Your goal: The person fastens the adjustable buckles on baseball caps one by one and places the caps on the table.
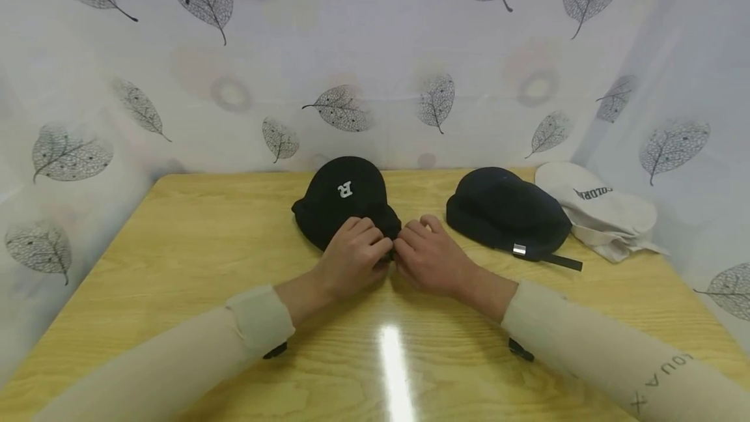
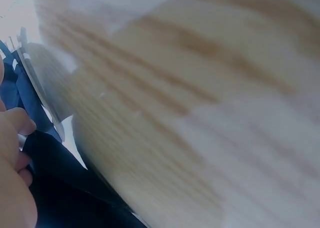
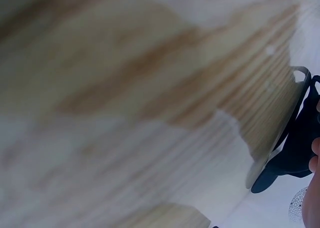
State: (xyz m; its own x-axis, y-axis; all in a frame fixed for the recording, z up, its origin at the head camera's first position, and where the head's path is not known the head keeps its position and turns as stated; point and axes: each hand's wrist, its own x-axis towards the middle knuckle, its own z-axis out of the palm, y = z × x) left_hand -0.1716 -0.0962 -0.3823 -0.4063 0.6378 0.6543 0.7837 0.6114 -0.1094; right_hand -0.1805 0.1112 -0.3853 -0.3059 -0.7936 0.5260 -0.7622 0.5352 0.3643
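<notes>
A black cap [image 1: 346, 194] with a white letter R lies crown up on the wooden table in the head view. My left hand [image 1: 356, 256] and right hand [image 1: 432, 258] meet at its near right edge, fingers curled, both pinching the cap there. The part between the fingertips is mostly covered by the hands. At the left border of the left wrist view, fingers [image 2: 20, 122] grip dark fabric beside a small silvery piece [image 2: 21, 142]. Fingers [image 3: 315, 147] of the right hand show at the right border of the right wrist view, against the black cap [image 3: 295, 148].
Right of the hands sits a dark navy cap [image 1: 504, 210] with a silver buckle [image 1: 519, 250] and a loose strap [image 1: 562, 262]. Beside it, a cream cap [image 1: 609, 204] with dark lettering lies near the table's [image 1: 211, 233] far right corner. A leaf-patterned curtain [image 1: 375, 38] surrounds the back and sides.
</notes>
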